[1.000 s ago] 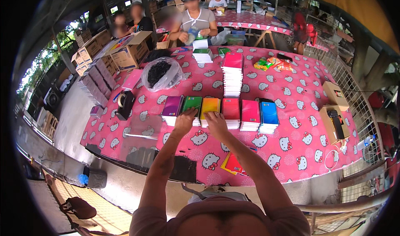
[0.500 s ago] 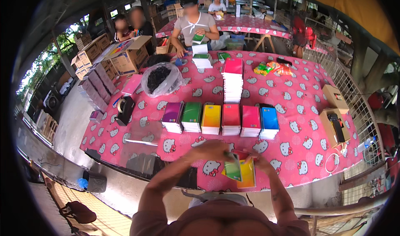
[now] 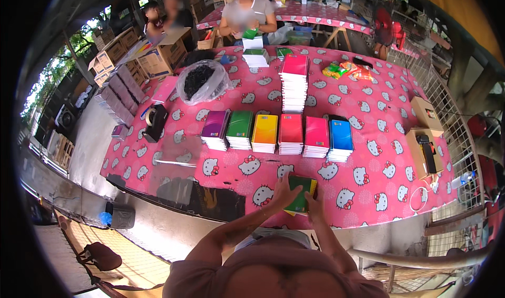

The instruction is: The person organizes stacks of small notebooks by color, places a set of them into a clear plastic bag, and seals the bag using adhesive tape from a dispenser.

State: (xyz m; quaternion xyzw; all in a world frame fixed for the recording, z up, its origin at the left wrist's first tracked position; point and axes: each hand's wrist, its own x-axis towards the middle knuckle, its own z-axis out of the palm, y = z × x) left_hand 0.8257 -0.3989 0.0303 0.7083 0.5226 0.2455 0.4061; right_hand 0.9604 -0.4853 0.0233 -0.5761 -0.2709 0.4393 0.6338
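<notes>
A table point(image 3: 363, 140) under a pink cat-print cloth fills most of the view. Beyond its far edge is a co-worker point(image 3: 261, 8), and near its far left corner stands an open cardboard box point(image 3: 158, 61). Across the middle runs a row of six notebook stacks point(image 3: 264, 128): purple, green, yellow, red, pink, blue. Behind it rises a taller notebook stack point(image 3: 293, 90), pink on top; left of that sits a translucent plastic bag point(image 3: 222, 83) with black contents. A black tape dispenser point(image 3: 155, 125) stands farther left. At the near edge, the left hand point(image 3: 285, 194) and right hand point(image 3: 315, 207) grasp opposite sides of a green notebook point(image 3: 298, 201), thumbs over its cover; a yellow notebook point(image 3: 314, 186) shows beneath it.
</notes>
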